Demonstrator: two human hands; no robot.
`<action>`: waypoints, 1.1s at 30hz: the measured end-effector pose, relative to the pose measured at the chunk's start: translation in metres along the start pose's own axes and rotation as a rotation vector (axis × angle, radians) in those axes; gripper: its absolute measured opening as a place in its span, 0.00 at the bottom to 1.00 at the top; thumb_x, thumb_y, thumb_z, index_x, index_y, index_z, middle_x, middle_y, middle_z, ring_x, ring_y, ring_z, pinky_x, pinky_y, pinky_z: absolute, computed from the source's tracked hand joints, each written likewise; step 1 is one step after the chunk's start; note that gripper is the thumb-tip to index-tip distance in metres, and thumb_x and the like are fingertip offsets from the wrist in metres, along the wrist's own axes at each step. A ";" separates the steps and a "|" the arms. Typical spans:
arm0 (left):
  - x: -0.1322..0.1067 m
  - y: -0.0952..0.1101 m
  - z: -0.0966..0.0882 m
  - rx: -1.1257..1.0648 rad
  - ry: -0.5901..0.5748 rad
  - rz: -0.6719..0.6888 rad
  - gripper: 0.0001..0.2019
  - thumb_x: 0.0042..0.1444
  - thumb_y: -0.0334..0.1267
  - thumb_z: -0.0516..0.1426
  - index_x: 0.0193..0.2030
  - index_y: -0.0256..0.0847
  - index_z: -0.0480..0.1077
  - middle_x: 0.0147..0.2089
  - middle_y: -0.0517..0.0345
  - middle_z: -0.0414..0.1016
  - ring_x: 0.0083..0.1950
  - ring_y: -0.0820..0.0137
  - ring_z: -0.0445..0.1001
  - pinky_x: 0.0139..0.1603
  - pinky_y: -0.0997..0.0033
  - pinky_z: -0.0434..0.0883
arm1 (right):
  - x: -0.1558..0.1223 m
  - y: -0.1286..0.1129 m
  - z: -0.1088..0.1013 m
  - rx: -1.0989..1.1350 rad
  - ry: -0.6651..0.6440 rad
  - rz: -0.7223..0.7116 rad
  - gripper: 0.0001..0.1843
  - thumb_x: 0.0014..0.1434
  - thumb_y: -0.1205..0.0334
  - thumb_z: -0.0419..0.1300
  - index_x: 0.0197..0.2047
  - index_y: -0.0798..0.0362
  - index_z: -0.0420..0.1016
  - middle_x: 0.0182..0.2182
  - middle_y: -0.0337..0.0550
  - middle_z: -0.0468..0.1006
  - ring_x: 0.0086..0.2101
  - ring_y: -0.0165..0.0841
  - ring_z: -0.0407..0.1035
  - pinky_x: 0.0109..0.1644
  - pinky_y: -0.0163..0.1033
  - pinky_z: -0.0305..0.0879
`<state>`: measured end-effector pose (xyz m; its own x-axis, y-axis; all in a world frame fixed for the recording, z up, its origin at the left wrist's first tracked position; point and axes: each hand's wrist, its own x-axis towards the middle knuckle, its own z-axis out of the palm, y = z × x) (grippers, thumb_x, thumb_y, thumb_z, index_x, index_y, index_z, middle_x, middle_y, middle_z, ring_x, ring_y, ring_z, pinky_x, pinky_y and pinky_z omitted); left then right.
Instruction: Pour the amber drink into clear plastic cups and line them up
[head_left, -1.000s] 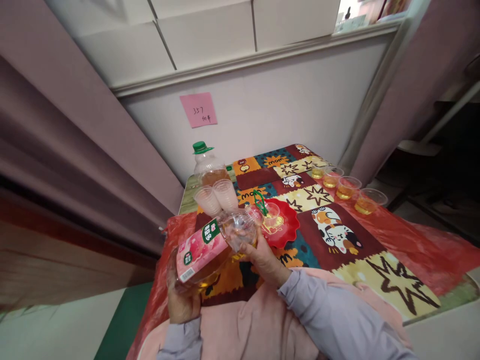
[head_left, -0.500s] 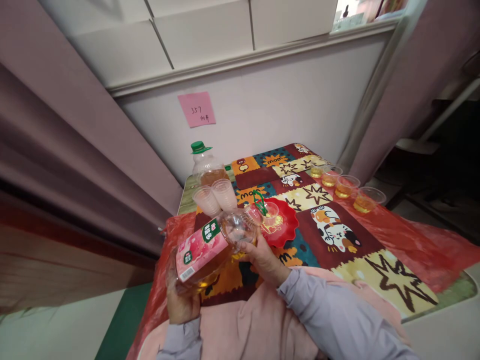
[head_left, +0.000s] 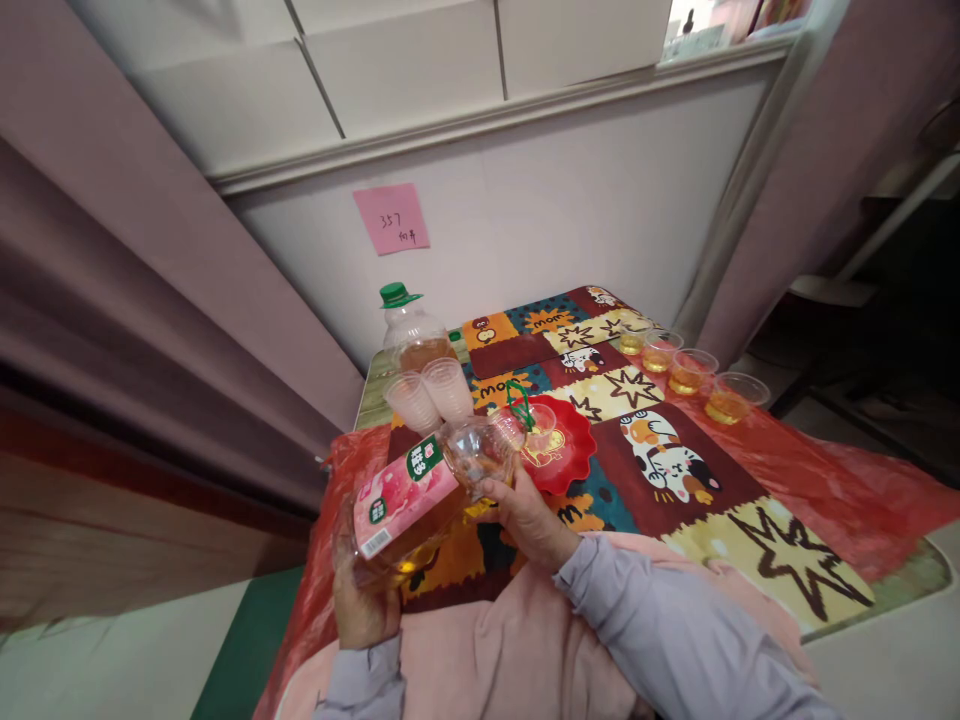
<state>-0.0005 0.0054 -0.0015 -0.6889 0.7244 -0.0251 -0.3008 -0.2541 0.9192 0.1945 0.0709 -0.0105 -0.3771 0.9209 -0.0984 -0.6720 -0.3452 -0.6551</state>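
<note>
Progress, as judged: four small cups [head_left: 691, 370] of amber drink stand filled in a row along the table's [head_left: 750, 540] edge at 2 o'clock. A fifth clear cup [head_left: 538, 425] sits on the red plate [head_left: 574, 455] at mid-table, and the bottle's mouth lies at its rim. Whether drink is running into it, or how full it is, cannot be told. Two stacks of empty cups [head_left: 431, 392] at 11 o'clock are unused.

The pink-labelled bottle [head_left: 409, 495] is held off the table at 8 o'clock from the plate, lying nearly flat with its neck toward the cup. It is clear plastic and little amber drink is left, pooled along its lower side. A green cap ring [head_left: 517, 405] hangs at the neck.

Your left hand [head_left: 360, 600] has its fingers clenched round the bottle's base. Your right hand [head_left: 529, 515] has its fingers grasping the clear shoulder from below.

A second bottle [head_left: 412, 335], green-capped and upright, stands at 12 o'clock behind the stacks.
</note>
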 end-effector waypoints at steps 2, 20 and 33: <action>0.000 0.000 0.001 0.002 -0.004 -0.001 0.29 0.61 0.55 0.68 0.66 0.47 0.79 0.66 0.51 0.82 0.69 0.47 0.77 0.66 0.49 0.78 | 0.000 0.000 0.000 0.004 -0.012 -0.003 0.48 0.49 0.50 0.81 0.69 0.41 0.65 0.58 0.45 0.84 0.51 0.44 0.83 0.39 0.41 0.84; -0.001 0.005 0.008 0.000 -0.019 0.056 0.25 0.65 0.53 0.66 0.65 0.46 0.79 0.64 0.51 0.83 0.65 0.56 0.80 0.63 0.60 0.79 | 0.002 0.000 -0.001 0.036 -0.014 0.005 0.47 0.48 0.49 0.83 0.66 0.42 0.67 0.58 0.46 0.84 0.50 0.42 0.83 0.37 0.38 0.84; -0.007 0.013 0.019 -0.054 -0.042 0.071 0.27 0.61 0.51 0.70 0.64 0.42 0.80 0.61 0.48 0.85 0.66 0.54 0.79 0.64 0.61 0.78 | 0.001 -0.005 0.003 0.048 -0.020 -0.001 0.47 0.49 0.48 0.82 0.67 0.40 0.67 0.58 0.44 0.84 0.52 0.44 0.82 0.37 0.40 0.85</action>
<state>0.0129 0.0091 0.0178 -0.6819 0.7292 0.0573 -0.2878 -0.3394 0.8955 0.1949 0.0732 -0.0050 -0.3890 0.9175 -0.0829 -0.7017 -0.3534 -0.6186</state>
